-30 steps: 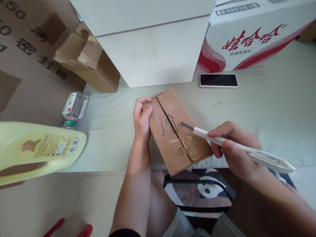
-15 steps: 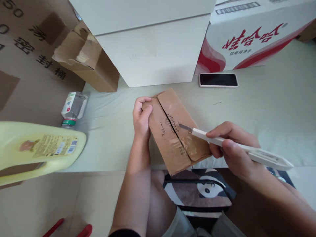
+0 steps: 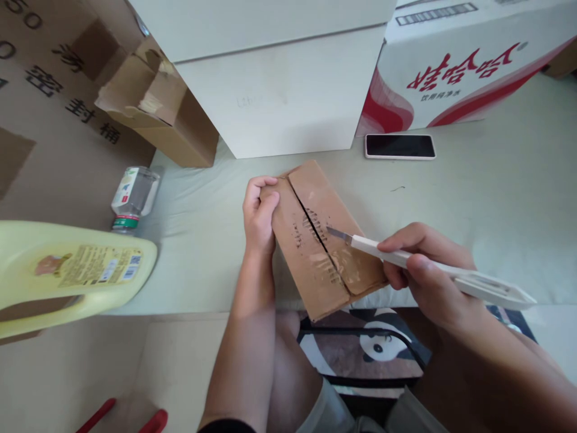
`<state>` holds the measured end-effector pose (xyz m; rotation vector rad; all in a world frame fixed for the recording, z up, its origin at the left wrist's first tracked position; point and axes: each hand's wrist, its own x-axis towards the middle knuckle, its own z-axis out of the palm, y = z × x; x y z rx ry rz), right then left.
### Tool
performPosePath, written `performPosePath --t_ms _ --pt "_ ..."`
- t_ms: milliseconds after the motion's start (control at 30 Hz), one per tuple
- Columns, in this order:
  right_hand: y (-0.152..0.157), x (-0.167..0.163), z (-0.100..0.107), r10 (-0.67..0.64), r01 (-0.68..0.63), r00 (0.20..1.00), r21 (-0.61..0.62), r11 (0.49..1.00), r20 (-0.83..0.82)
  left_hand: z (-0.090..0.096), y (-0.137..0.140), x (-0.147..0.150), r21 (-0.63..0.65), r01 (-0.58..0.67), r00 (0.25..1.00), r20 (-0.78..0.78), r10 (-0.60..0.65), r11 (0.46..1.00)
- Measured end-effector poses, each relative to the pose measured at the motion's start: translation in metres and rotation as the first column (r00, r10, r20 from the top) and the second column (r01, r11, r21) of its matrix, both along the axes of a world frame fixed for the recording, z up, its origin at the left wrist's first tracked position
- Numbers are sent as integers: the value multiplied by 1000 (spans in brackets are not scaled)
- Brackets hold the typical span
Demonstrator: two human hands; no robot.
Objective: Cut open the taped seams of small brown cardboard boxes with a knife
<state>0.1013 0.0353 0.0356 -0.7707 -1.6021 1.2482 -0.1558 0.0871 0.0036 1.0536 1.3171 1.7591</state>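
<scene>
My left hand [image 3: 258,218] clamps the cardboard box [image 3: 322,237] at the bed's [image 3: 496,198] near edge, my right hand [image 3: 426,270] closed on the knife [image 3: 433,270], blade at the flap seam; tape looks scored, flaps not yet open.

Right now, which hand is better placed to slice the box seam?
Probably the right hand: it grips the utility knife, blade at the cardboard box seam. Left hand steadies the box edge.

Soft, even daylight, faint shadows, sharp centre, wide-angle bending at edges.
</scene>
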Motion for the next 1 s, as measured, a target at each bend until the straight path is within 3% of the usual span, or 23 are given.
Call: performPosePath --t_ms 1000 --pt "-3 -3 1 -17 17 1000 -19 1000 11 1 -1 -1 -6 16 1000 -3 -16 1000"
